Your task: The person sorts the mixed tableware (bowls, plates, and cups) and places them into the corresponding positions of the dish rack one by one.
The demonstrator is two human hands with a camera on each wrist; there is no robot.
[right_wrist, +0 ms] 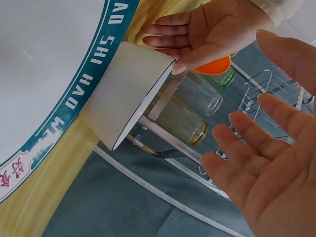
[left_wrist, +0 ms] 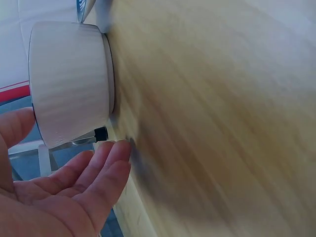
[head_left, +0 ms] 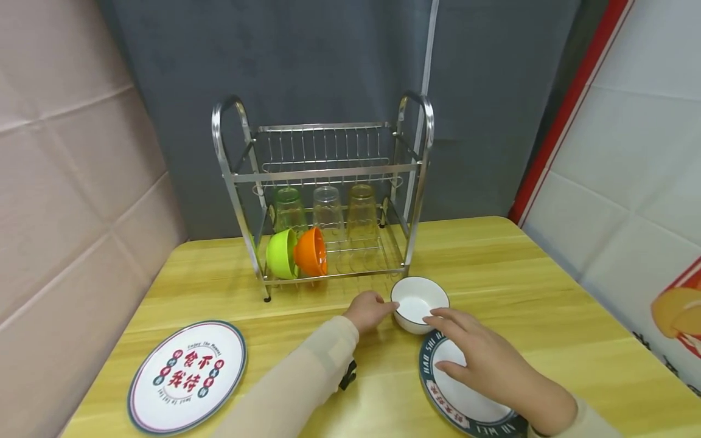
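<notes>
Neither of our hands grips anything yet: the left hand touches the white bowl at its nine o'clock with relaxed fingers, the right hand hovers open at five o'clock over the teal-rimmed plate, so we judge closing both hands around the bowl comes next.

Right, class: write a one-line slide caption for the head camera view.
Two open hands, left hand and right hand, flank a white bowl on a wooden table, before a dish rack.
</notes>
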